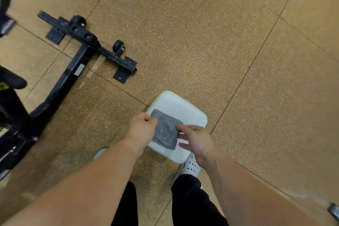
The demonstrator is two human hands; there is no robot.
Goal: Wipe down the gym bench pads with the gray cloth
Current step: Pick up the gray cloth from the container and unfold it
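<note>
A: Entry one, the fingers. Left side?

B: The left fingers (147,118) are curled and pinch the left edge of the gray cloth (166,130). Knuckles face up; the thumb is hidden, so I cannot tell where it sits.

A: Right side?

B: The right fingers (185,127) are straight and spread. The upper fingertips touch the cloth's right edge, and the lower ones lie apart over the pad. They hold nothing.

A: Hands as a whole?

B: The left hand (142,129) is just beside the pad's left edge. The right hand (197,140) is over the pad's right side, palm down. Both forearms are bare.

A: Location of the cloth?

B: It is folded into a flat square and lies on top of the white bench pad (176,103), toward the pad's near-left part, between the two hands.

A: The pad?

B: Rounded corners, roughly square, seen from above. Whatever supports it is hidden.

A: Surroundings?

B: A tan speckled floor (201,42) with tile seams. Below the pad are a white perforated shoe (191,167) and black trousers (189,198). Well apart, upper left, a black steel frame (73,71) lies on the floor with two small wheels (118,46) and flat foot plates. The far-left edge is blurred.
</note>
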